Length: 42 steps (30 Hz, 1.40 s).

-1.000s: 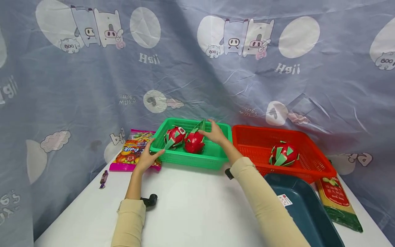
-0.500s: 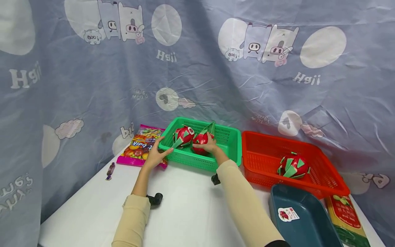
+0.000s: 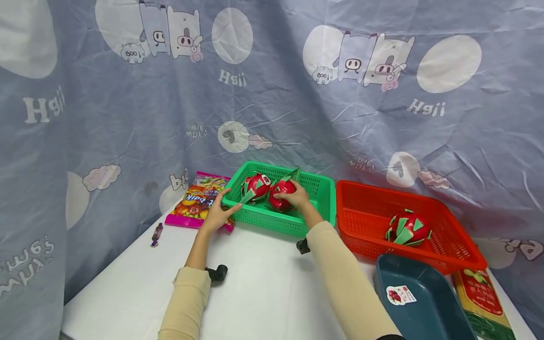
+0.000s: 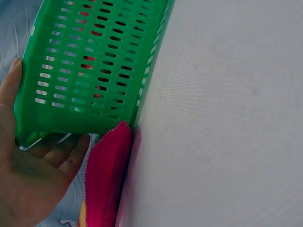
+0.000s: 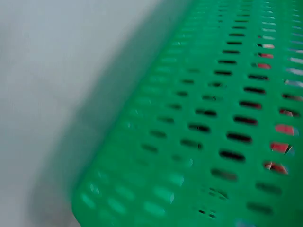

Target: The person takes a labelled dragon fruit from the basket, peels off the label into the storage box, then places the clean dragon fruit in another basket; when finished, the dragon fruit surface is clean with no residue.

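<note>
A green basket stands at the back of the white table with two red dragon fruits in it. At its left front corner my left hand grips the rim, thumb along the front and fingers round the end. The left wrist view shows that hand against the basket wall. Inside the basket, my right hand holds the right-hand dragon fruit, which has long green leaves. The other dragon fruit lies just left of it. In the right wrist view only the perforated basket wall and table show.
A red basket with one dragon fruit adjoins the green one. In front of it sits a dark blue tray, beside a yellow and green packet. A candy bag and a wrapped candy lie left.
My right hand has come down from the leaves onto the right-hand dragon fruit and closed round it. My left hand stays on the basket corner. The head view has shifted slightly.
</note>
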Motion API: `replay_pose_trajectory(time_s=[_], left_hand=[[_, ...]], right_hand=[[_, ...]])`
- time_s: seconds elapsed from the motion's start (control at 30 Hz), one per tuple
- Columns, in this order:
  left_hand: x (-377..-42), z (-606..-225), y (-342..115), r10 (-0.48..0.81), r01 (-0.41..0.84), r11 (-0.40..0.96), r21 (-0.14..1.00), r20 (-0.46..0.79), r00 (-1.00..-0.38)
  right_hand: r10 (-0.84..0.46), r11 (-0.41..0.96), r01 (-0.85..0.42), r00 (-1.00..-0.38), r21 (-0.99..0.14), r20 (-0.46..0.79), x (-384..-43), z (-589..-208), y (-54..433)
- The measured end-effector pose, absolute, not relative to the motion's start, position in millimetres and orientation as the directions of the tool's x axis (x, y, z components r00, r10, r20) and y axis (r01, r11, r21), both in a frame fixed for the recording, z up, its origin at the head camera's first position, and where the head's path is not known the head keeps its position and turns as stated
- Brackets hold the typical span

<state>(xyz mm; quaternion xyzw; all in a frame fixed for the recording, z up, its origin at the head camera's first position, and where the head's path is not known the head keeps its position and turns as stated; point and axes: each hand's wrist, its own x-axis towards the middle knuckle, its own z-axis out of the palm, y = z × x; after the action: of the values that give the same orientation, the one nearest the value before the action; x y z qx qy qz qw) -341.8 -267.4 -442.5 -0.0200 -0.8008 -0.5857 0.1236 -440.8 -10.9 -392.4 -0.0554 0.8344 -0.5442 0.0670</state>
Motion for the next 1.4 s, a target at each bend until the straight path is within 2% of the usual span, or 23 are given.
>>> replay_pose_trajectory(time_s=[0.13, 0.3, 0.43, 0.57, 0.73, 0.9, 1.03, 1.2, 1.4], left_hand=[[-344.4, -439.7, -264.0, -0.101, 0.181, 0.313, 0.932, 0.222, -0.970], [-346.1, -432.3, -266.6, -0.106, 0.183, 0.336, 0.924, 0.230, -0.967], [-342.9, -429.5, -273.2, -0.104, 0.185, 0.342, 0.921, 0.232, -0.967], [-334.1, -431.3, -281.0, -0.099, 0.168, 0.318, 0.933, 0.209, -0.973], [-325.1, -434.2, -288.7, -0.098, 0.161, 0.271, 0.949, 0.194, -0.976], [-327.4, -436.2, -286.8, -0.091, 0.162, 0.262, 0.951, 0.191, -0.977], [-332.6, -440.7, -279.8, -0.086, 0.167, 0.258, 0.952, 0.195, -0.977], [-335.3, -443.2, -269.7, -0.066, 0.169, 0.240, 0.956, 0.190, -0.980], [-339.5, -443.1, -262.6, -0.044, 0.178, 0.227, 0.958, 0.192, -0.980]], right_hand=[[-0.207, 0.411, -0.079, -0.978, -0.908, -0.009, -433.3, -370.8, 4.4], [-0.337, 0.408, -0.198, -0.940, -0.891, 0.055, -409.2, -322.2, 27.4], [-0.422, 0.388, -0.264, -0.903, -0.883, 0.084, -364.4, -287.6, 47.9], [-0.472, 0.416, -0.326, -0.875, -0.849, 0.105, -299.5, -277.2, 68.6], [-0.548, 0.405, -0.306, -0.835, -0.862, 0.039, -222.3, -297.7, 89.1], [-0.618, 0.316, -0.123, -0.779, -0.941, -0.106, -179.8, -331.9, 108.5], [-0.602, 0.296, -0.026, -0.781, -0.955, -0.165, -166.5, -359.6, 120.5], [-0.538, 0.343, -0.033, -0.826, -0.939, -0.168, -164.7, -387.1, 129.5], [-0.475, 0.436, -0.069, -0.865, -0.897, -0.164, -164.6, -402.6, 133.4]])
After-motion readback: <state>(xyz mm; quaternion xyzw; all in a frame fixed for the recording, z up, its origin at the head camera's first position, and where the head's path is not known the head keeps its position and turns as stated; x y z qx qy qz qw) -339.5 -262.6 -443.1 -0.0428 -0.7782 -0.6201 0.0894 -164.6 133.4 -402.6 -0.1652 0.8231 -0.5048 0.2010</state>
